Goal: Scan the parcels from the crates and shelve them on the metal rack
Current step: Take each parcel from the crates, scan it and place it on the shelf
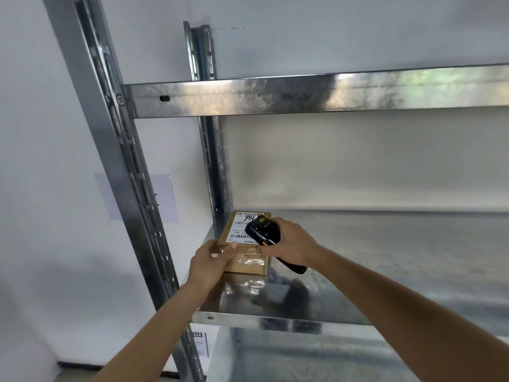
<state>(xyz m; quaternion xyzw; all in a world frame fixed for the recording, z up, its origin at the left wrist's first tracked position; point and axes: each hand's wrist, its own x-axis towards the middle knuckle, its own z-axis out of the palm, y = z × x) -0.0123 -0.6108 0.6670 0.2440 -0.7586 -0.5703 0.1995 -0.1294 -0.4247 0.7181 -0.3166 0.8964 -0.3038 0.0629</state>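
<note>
A small brown cardboard parcel [239,245] with a white barcode label lies flat on the metal rack's middle shelf [385,260], in its far left corner. My left hand [212,260] grips the parcel's near left corner, thumb on top. My right hand [292,244] holds a black handheld scanner [260,228], its head over the label on the parcel's right side.
The rack's steel uprights [110,150] stand at the left, close to a white wall. An upper shelf beam [303,95] crosses above the hands. A lower shelf [303,359] shows beneath. The middle shelf stretches bare to the right of the parcel.
</note>
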